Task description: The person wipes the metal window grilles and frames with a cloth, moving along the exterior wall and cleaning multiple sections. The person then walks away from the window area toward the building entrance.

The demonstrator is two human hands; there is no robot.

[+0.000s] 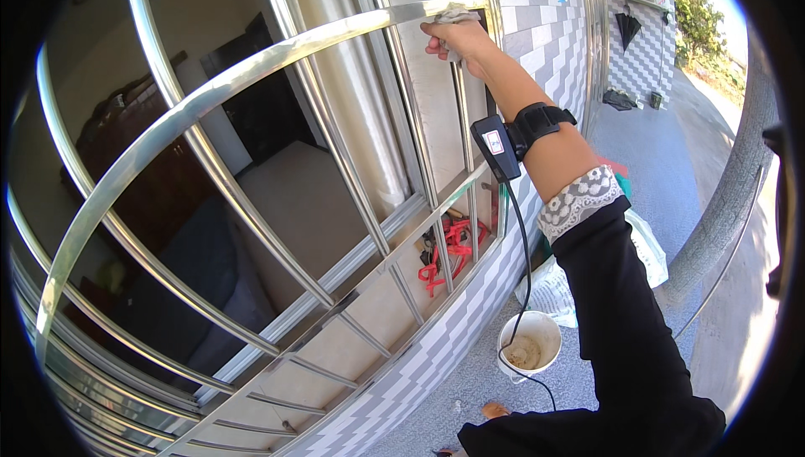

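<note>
My right hand (458, 42) reaches up to the right end of a curved, shiny metal crossbar (277, 54) on a window grille. Its fingers close around a crumpled greyish-white cloth (458, 15), which lies against the crossbar near the frame's upright. Below the hand runs a slim vertical metal bar (464, 111). A black device with a strap (500, 147) sits on my right forearm, and a black cable (525, 237) hangs from it. My left hand is out of view.
Red straps (462, 246) lie on the sill behind the lower bars. On the floor stand a white bucket (546, 337), dirty inside, and a printed plastic bag (547, 290). A round column (723, 224) rises at right. Behind the grille are a curtain (352, 79) and a dark room.
</note>
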